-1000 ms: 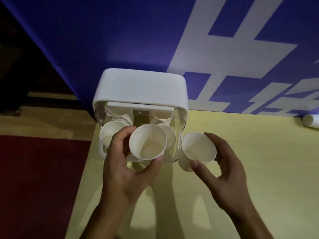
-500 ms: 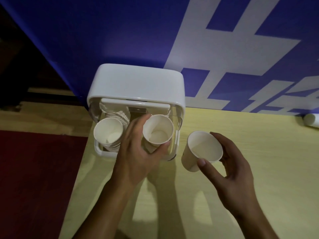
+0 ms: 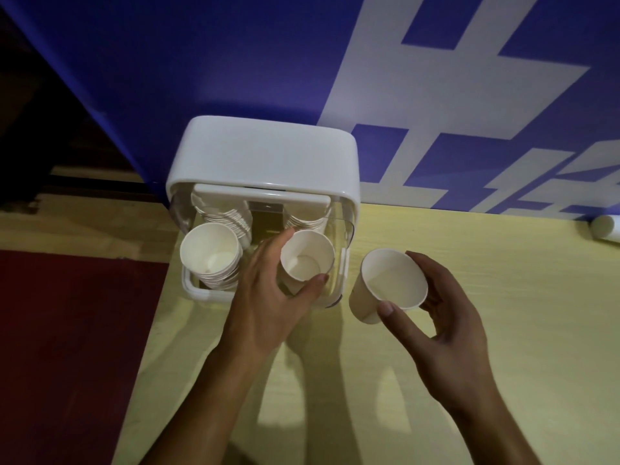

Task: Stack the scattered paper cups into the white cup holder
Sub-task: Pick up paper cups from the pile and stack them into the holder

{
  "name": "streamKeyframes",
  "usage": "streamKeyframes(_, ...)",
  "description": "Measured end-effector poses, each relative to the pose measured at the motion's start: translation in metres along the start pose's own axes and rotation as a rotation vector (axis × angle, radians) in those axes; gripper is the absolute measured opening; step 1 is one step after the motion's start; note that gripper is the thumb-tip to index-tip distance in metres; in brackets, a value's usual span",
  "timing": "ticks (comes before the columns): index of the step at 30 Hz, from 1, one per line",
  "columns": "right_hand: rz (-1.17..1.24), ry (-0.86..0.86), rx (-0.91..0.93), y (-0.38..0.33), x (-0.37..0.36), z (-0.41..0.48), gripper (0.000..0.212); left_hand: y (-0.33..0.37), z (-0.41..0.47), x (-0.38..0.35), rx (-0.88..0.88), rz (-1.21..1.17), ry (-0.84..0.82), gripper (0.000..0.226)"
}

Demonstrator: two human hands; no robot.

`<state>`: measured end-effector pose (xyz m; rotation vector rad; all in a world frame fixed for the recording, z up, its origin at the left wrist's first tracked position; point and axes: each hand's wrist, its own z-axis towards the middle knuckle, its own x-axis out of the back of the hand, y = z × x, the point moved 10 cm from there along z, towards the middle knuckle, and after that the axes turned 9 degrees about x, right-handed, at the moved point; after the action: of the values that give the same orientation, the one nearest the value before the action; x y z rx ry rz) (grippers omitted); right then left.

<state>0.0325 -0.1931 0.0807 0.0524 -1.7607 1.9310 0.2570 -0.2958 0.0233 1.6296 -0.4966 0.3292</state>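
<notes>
Left hand (image 3: 268, 297) pinches a paper cup (image 3: 307, 260) onto the white cup holder (image 3: 265, 159)'s right stack, right hand (image 3: 443, 317) grips the next cup (image 3: 389, 290) beside it, likely nesting next.

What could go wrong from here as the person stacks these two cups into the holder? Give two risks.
1. The left hand grips its cup tilted over the front right stack of the white cup holder; pushed in crooked, it may jam or crush.
2. The right hand pinches the second cup by its rim, beside the holder; it could slip onto the table.
</notes>
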Motion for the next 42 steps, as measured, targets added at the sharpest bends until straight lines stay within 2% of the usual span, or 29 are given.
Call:
streamKeyframes(3, 0.023, 0.033, 0.03, -0.011, 0.0, 0.006, 0.062, 0.0, -0.002, 0.002, 0.016, -0.035, -0.021, 0.081)
streamKeyframes(10, 0.128, 0.03, 0.145, -0.047, -0.031, 0.032, 0.057, 0.032, -0.019, 0.035, -0.044, -0.196, 0.08, 0.056)
streamKeyframes(17, 0.078, -0.055, 0.172, -0.046, -0.074, 0.04, 0.059, 0.043, -0.012, 0.04, -0.086, -0.278, 0.084, 0.049)
streamKeyframes(21, 0.004, -0.076, 0.185, -0.033, -0.083, 0.038, 0.057, 0.036, -0.01, 0.034, -0.069, -0.254, 0.082, 0.034)
streamKeyframes(33, -0.202, -0.141, 0.152, 0.001, -0.099, 0.035, 0.068, -0.003, 0.001, 0.013, 0.051, -0.151, 0.03, 0.039)
streamKeyframes(42, -0.194, -0.132, 0.083, 0.014, -0.103, 0.033, 0.074, -0.009, 0.001, 0.012, 0.061, -0.126, 0.035, 0.035)
